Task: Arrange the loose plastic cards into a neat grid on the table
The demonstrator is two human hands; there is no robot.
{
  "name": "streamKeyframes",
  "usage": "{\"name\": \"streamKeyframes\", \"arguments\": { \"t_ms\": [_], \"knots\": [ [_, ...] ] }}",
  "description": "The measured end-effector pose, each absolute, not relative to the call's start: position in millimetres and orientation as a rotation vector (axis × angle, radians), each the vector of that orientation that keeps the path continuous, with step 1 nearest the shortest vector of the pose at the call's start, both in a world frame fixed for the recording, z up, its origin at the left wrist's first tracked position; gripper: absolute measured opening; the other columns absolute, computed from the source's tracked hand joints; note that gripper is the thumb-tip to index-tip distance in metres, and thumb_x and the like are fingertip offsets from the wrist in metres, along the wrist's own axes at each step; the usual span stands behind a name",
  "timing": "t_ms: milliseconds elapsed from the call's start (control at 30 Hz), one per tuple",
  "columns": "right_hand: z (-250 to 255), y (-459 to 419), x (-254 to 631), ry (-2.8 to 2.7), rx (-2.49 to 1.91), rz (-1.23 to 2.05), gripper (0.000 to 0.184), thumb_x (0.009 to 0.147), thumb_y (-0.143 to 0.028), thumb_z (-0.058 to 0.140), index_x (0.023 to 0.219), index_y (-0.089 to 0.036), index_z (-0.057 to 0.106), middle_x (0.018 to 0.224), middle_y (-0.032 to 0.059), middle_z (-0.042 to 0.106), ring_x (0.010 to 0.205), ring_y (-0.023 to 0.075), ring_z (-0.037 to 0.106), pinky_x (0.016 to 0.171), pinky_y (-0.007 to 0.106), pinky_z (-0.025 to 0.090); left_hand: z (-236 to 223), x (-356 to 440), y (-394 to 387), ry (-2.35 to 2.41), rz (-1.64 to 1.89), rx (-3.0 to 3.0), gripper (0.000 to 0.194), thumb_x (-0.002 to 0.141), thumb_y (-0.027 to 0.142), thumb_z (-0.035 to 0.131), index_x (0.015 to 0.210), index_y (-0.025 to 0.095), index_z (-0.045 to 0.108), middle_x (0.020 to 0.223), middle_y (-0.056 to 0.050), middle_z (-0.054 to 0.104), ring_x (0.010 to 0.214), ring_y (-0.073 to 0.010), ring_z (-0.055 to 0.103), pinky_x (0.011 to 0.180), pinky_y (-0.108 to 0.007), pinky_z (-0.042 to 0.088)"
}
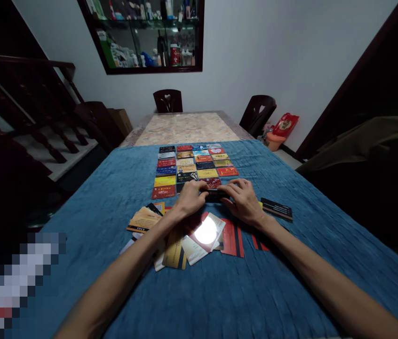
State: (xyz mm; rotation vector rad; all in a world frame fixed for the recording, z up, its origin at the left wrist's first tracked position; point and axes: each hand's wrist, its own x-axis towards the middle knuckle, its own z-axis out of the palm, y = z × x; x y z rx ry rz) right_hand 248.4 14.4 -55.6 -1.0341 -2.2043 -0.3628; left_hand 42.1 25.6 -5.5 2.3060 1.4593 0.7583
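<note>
Both of my hands are on a black card [213, 196] just below a neat grid of plastic cards. My left hand [192, 197] grips its left edge with curled fingers, and my right hand [243, 200] grips its right edge. Part of the card is hidden by the fingers. Directly above it lies a dark red card [209, 182]. Nearer to me is a loose spread of cards, with a gold card [176, 249], a red card [232, 238] and a pale card [195, 249] among them. Bright glare covers the middle of the spread.
A blue cloth [255, 292] covers the near part of the table; the far part has a patterned top [185, 127]. A black striped card [277, 209] lies to the right of my right hand. Dark chairs [168, 101] stand around the table.
</note>
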Motion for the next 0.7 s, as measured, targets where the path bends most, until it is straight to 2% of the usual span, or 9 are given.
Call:
{"name": "streamKeyframes", "arguments": {
  "t_ms": [133,333,700],
  "knots": [
    [-55.5,14.5,251.9,-2.230,-1.055,-0.415,0.038,0.091,-0.029,0.059,0.128,-0.023,0.057,0.109,0.0100,0.069,0.106,0.0293,0.052,0.094,0.046,0.035,-1.7,40.1,28.2,1.467,0.777,2.261,0.020,0.080,0.011,0.064,0.090,0.020,0.078,0.092,-0.004,0.077,0.090,-0.0210,0.069,0.085,-0.030,0.052],
    [-56.9,15.6,251.5,-2.216,-1.076,-0.508,0.043,0.086,-0.030,0.064,0.126,-0.017,0.055,0.115,0.0141,0.065,0.106,0.0308,0.051,0.092,0.046,0.036,-0.9,37.7,31.0,1.451,0.795,2.252,0.018,0.080,0.009,0.064,0.089,0.018,0.077,0.091,-0.004,0.077,0.089,-0.0198,0.069,0.083,-0.029,0.051],
    [-55.7,14.7,251.2,-2.167,-1.035,-0.558,0.043,0.089,-0.026,0.057,0.132,-0.021,0.055,0.117,0.0137,0.060,0.108,0.0314,0.047,0.091,0.047,0.039,1.3,35.5,31.3,1.458,0.832,2.252,0.018,0.081,0.011,0.063,0.090,0.019,0.076,0.092,-0.004,0.077,0.089,-0.0196,0.069,0.084,-0.030,0.052]
  ]
}}
